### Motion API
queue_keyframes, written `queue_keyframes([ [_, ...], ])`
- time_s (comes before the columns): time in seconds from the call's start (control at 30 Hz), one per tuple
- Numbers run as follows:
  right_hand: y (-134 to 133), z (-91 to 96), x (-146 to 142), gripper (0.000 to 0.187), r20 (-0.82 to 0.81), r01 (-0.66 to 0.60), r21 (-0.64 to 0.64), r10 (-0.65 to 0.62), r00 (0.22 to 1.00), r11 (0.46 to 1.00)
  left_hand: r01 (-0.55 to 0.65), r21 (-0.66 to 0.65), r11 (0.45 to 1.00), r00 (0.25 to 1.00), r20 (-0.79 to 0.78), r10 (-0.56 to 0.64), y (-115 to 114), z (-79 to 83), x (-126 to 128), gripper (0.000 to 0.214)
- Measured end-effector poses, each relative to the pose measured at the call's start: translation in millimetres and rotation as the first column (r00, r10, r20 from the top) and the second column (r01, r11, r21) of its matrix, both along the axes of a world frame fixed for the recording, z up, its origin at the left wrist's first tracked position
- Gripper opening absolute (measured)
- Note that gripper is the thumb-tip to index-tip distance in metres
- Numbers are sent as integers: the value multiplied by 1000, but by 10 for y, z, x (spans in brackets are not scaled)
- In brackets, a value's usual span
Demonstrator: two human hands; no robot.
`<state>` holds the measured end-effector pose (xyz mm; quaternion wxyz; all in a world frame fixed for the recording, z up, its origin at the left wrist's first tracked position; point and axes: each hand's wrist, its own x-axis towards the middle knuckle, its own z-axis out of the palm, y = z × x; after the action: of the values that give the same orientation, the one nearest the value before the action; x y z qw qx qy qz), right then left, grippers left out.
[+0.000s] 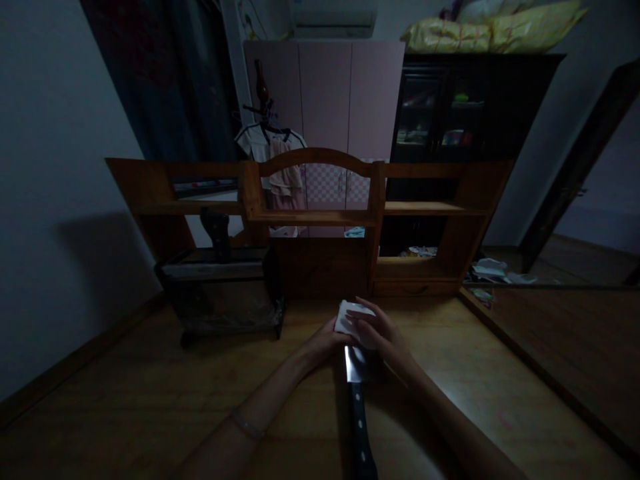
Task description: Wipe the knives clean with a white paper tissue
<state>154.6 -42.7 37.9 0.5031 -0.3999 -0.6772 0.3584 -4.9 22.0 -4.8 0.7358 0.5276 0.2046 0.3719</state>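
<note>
Hands close together, the left hand and right hand pinch a white pad by the blade of a big knife, over the wooden counter. Work looks begun; I can't tell what's left. Farther off stands a dark rack.

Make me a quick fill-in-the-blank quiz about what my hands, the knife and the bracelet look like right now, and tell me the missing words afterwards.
1. The left hand and the right hand both touch a small object coloured ____.
2. The knife points its black ____ toward the bottom edge of the picture.
3. A bracelet circles the ____ arm, not the other one.

Missing words: white; handle; left.
</note>
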Motion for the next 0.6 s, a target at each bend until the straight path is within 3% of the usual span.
queue_keyframes([
  [0.13, 47, -48, 72, 41, 275, -5, 172, -43, 961, 985, -5, 3, 1000, 1000, 6, 5, 16, -4, -3, 55],
  [0.3, 80, -94, 41, 42, 582, -138, 199, -4, 813, 970, 36, 43, 998, 999, -39, -34, -47, 67, -6, 59],
  [0.43, 94, -115, 39, 44, 628, -125, 208, -35, 778, 970, 52, 56, 997, 998, -41, -49, -52, 94, -11, 59],
  [0.6, 190, -242, 168, 47, 568, -91, 216, -49, 821, 972, 21, 52, 998, 1000, -2, -21, 0, 39, 16, 66],
])
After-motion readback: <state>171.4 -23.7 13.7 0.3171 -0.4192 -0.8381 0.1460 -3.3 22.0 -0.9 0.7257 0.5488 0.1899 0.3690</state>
